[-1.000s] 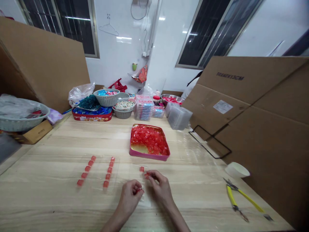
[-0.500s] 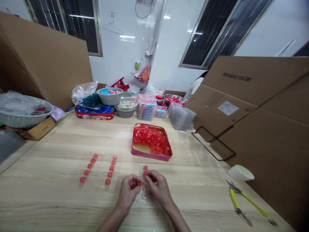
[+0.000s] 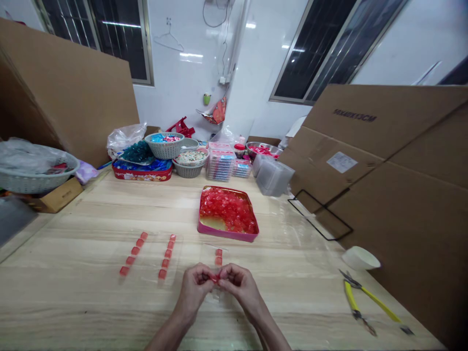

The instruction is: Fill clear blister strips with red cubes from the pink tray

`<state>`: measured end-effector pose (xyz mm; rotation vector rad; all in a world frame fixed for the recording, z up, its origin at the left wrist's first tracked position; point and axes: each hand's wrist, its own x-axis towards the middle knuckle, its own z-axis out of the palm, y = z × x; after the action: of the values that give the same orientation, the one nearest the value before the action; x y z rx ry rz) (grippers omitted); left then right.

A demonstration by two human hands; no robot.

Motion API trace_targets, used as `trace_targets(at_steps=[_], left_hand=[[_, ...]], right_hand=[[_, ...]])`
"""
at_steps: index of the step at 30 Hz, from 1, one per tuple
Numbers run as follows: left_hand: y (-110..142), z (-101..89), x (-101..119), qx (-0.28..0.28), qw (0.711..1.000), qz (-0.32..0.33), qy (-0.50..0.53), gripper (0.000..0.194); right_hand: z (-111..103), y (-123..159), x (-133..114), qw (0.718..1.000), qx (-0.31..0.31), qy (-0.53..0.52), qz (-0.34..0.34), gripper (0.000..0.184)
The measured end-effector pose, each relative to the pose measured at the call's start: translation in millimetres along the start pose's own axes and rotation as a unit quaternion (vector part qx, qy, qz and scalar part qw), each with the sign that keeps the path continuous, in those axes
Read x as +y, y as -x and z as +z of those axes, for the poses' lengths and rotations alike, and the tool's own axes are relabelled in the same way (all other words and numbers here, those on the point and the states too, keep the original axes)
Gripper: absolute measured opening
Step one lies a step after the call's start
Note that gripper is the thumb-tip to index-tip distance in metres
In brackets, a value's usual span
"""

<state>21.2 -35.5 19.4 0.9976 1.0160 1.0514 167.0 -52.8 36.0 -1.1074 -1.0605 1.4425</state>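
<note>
Counting the red cubes (image 3: 165,263) first: how many lie on the bench (image 3: 73,297)?

Twelve, in three rows on three clear strips (image 3: 173,256), all in front of the pink tray (image 3: 226,237). The rows hold five, five and two. The tray holds a red heap too dense to count.

And the hands?

Together, just in front of the tray, with fingertips meeting. The left hand (image 3: 192,287) and right hand (image 3: 241,287) both pinch one red piece (image 3: 215,278), partly hidden by the fingers. It sits just below the two-cube row, over that third strip.

What room do they have?

Plenty. Open bench lies on both sides of the hands and runs to the bottom of the view. To the right of the tray, well apart from the hands, are the yellow-handled snips (image 3: 351,297) and a white cup (image 3: 360,258).

Behind the tray?

It's crowded there: three gray baskets (image 3: 188,169) and a row of boxes. Two cardboard sheets (image 3: 365,146) stand up, one to each side of the tray, and the right one rises from the bench's edge.
</note>
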Motion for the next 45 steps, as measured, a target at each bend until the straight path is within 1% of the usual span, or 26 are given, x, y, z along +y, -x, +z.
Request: trace_targets(at_steps=[4, 6, 8, 12, 15, 17, 19, 21, 23, 24, 26, 28, 30, 32, 34, 36, 39, 41, 43, 45], left_hand=[[1, 0.2, 5, -0.025, 0.999, -0.001, 0.024, 0.006], [2, 0.6, 8, -0.046, 0.998, -0.007, 0.040, 0.004], [3, 0.8, 11, -0.069, 0.995, -0.011, 0.064, 0.005], [5, 1.7, 14, -0.089, 0.988, -0.029, 0.124, 0.007], [5, 3.5, 13, -0.077, 0.984, -0.043, 0.157, 0.007], [5, 4.3, 11, -0.062, 0.981, -0.063, 0.174, 0.006], [4, 4.3, 9, -0.053, 0.978, -0.092, 0.179, 0.004], [3, 3.9, 9, -0.050, 0.977, -0.124, 0.167, 0.003], [4, 3.7, 9, -0.046, 0.977, -0.151, 0.144, 0.004], [4, 3.9, 9, -0.045, 0.977, -0.160, 0.133, 0.006], [5, 4.9, 9, -0.048, 0.978, -0.167, 0.114, 0.009], [6, 5.9, 8, -0.044, 0.983, -0.154, 0.089, 0.012], [5, 6.4, 6, -0.019, 0.991, -0.122, 0.050, 0.014], [3, 6.3, 3, 0.007, 0.996, -0.091, 0.014, 0.013], [1, 5.9, -1, 0.016, 0.997, -0.076, -0.003, 0.011], [-1, 5.6, -5, 0.010, 0.997, -0.076, -0.008, 0.010], [-3, 4.6, -11, 0.000, 0.997, -0.080, -0.008, 0.010], [-5, 3.4, -15, 0.000, 0.997, -0.077, -0.001, 0.011], [-7, 2.0, -18, -0.001, 0.997, -0.073, 0.005, 0.011], [-9, 0.9, -21, -0.004, 0.997, -0.076, 0.009, 0.013]], right_hand=[[0, 3, -3, 0.999, -0.013, 0.026, -0.034, 0.022], [0, 3, -1, 0.999, -0.011, 0.005, -0.035, 0.021], [0, 3, 2, 0.999, -0.006, -0.040, -0.019, 0.023], [3, 2, 9, 0.994, 0.027, -0.110, -0.010, 0.026], [3, 2, 11, 0.992, 0.060, -0.107, -0.016, 0.025], [3, 4, 10, 0.996, 0.068, -0.058, -0.029, 0.020], [2, 6, 5, 0.996, 0.056, 0.029, -0.069, 0.014], [0, 10, 0, 0.984, 0.020, 0.131, -0.119, 0.012], [-1, 14, -5, 0.965, -0.021, 0.211, -0.152, 0.011], [-1, 16, -6, 0.958, -0.034, 0.237, -0.159, 0.011], [-4, 17, -6, 0.950, -0.040, 0.265, -0.163, 0.011], [-9, 14, -3, 0.946, -0.026, 0.282, -0.158, 0.012], [-14, 7, 2, 0.939, -0.006, 0.309, -0.150, 0.014], [-19, -2, 5, 0.926, 0.007, 0.346, -0.150, 0.016], [-21, -11, 8, 0.909, -0.004, 0.384, -0.160, 0.017], [-20, -17, 10, 0.891, -0.029, 0.418, -0.173, 0.019], [-17, -21, 11, 0.869, -0.062, 0.461, -0.170, 0.023], [-16, -21, 9, 0.861, -0.081, 0.473, -0.165, 0.023], [-19, -25, 2, 0.859, -0.091, 0.473, -0.173, 0.020], [-29, -34, -11, 0.857, -0.063, 0.476, -0.188, 0.017]])
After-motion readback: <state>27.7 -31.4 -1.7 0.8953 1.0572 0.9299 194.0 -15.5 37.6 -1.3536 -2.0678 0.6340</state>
